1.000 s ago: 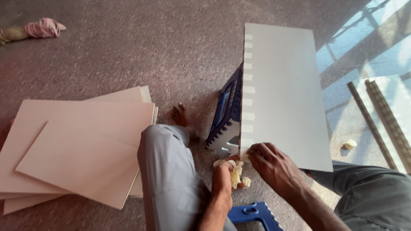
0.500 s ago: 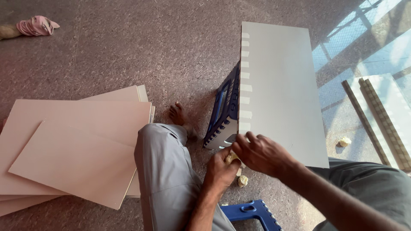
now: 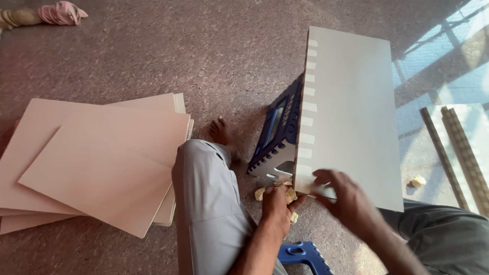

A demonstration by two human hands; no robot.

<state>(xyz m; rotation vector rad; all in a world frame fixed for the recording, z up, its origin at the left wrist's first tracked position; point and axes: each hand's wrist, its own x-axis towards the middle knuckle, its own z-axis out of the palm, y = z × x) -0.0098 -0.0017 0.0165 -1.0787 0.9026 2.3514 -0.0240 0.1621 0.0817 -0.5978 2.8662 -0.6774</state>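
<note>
A white board (image 3: 351, 112) with a notched left edge rests on a blue plastic stool (image 3: 277, 137) lying on its side. My left hand (image 3: 277, 206) is closed around a yellowish crumpled cloth (image 3: 289, 194) at the board's near left corner. My right hand (image 3: 346, 201) grips the near edge of the board, fingers over its corner. My left knee in grey trousers (image 3: 209, 203) is bent between the board and a stack of panels.
A stack of pale pink panels (image 3: 97, 163) lies on the floor at the left. A second blue stool (image 3: 303, 254) is under my arms. A pink rag (image 3: 58, 12) lies at top left. Wooden strips (image 3: 458, 153) lie at the right, with a small yellowish scrap (image 3: 417, 181) near them.
My right hand has shifted along the board's near corner and now grips its edge. My left hand stays at the corner with the cloth.
</note>
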